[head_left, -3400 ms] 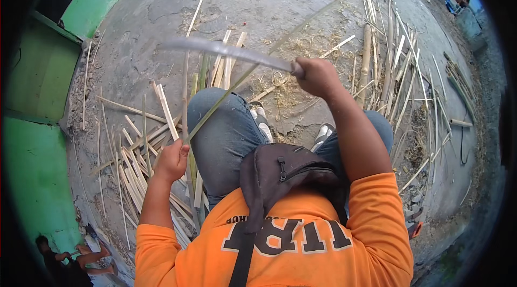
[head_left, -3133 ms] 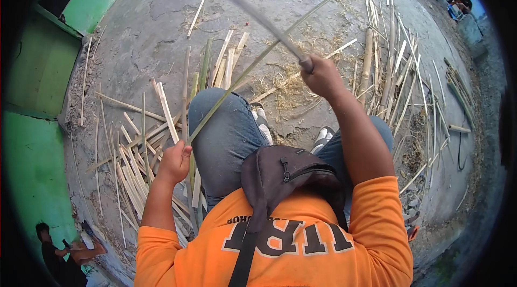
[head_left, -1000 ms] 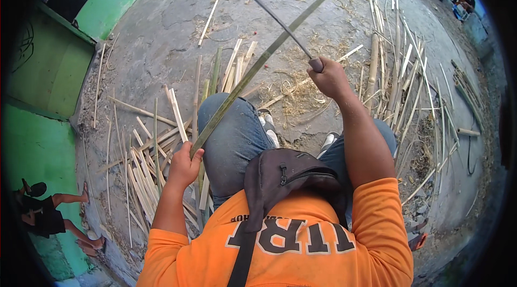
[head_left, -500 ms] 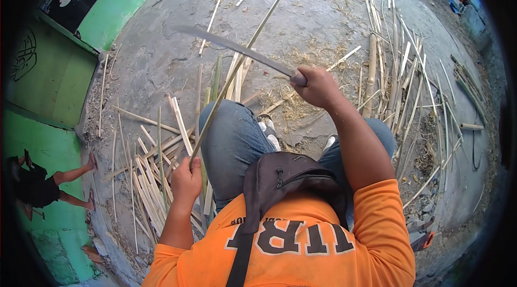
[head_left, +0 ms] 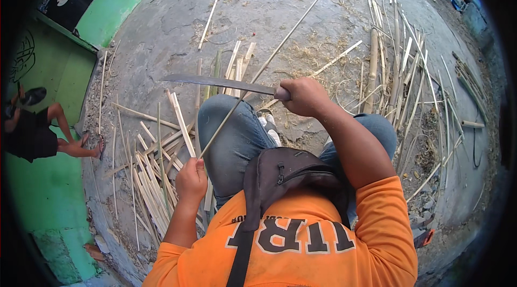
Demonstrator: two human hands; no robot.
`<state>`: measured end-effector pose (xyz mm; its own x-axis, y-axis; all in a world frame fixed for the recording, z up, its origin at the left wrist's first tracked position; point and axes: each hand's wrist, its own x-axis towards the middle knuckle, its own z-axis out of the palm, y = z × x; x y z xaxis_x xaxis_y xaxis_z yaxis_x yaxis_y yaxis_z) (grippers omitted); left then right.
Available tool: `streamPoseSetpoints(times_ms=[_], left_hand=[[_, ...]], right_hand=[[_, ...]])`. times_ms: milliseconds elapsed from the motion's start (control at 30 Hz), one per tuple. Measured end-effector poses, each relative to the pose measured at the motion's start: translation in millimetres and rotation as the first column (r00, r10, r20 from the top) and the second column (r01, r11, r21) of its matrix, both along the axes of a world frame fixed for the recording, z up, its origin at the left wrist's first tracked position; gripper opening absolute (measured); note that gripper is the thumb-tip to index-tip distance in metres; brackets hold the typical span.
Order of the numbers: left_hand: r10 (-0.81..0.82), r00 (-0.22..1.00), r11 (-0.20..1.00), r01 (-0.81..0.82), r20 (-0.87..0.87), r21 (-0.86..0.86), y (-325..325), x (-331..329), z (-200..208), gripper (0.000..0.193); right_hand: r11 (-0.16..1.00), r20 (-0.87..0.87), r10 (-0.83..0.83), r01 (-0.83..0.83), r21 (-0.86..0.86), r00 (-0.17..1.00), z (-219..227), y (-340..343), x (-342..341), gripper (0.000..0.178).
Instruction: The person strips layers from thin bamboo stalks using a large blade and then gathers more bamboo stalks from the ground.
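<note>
Bamboo strip [head_left: 269,59] runs ahead and rightward from the left grip [head_left: 191,179], which is closed around its near end, thumb uppermost. It passes over the left knee [head_left: 223,120], just ahead of that grip, and reaches out over the floor [head_left: 161,33], its far end well ahead of the right grip [head_left: 306,97]. That second grip is wrapped around the handle [head_left: 281,93] of a long knife [head_left: 215,80], which points leftward and crosses the strip ahead of the left grip; whether its edge touches cannot be told. The strip looks light and springy, fairly stiff but likely to whip at its unsupported end. Its skin seems smooth enough to twist or slip, and its edges may be sharp, so the near end, well clear of the knife, looks the best place to hold. Compared with half a second ago, the knife sits lower and flatter, nearer the left grip, and the strip's far end has swung rightward.
</note>
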<state>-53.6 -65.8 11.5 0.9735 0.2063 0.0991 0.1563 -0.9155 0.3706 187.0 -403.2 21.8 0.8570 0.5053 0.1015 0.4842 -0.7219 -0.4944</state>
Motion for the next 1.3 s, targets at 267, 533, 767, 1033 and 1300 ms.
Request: streamPoseSetpoints(times_ms=[267,533,767,1033,1300], left_hand=[[0.031,0.999,0.987,-0.033,0.017,0.159,0.6,-0.2,-15.6,0.034],[0.022,0.998,0.981,-0.031,0.05,0.193,-1.9,7.0,-4.7,0.027],[-0.018,0.998,0.955,-0.001,0.063,0.295,3.5,5.7,-5.5,0.028],[-0.016,0.999,0.948,0.002,0.041,0.317,11.5,6.7,-7.8,0.027],[-0.054,0.993,0.951,0.018,0.105,0.31,13.5,7.0,-23.4,0.027]], right_hand=[[1.0,-0.122,-0.015,0.018,0.025,0.992,-13.4,15.6,-0.5,0.019],[0.988,-0.165,-0.143,0.133,-0.074,0.976,-6.8,-6.1,17.2,0.019],[0.992,-0.163,-0.036,0.014,-0.129,0.986,-1.2,12.2,-2.7,0.018],[0.963,-0.205,-0.267,0.267,-0.032,0.941,-16.3,-22.8,25.5,0.021],[0.998,-0.238,-0.025,0.012,-0.054,0.971,-8.5,-6.0,9.0,0.018]])
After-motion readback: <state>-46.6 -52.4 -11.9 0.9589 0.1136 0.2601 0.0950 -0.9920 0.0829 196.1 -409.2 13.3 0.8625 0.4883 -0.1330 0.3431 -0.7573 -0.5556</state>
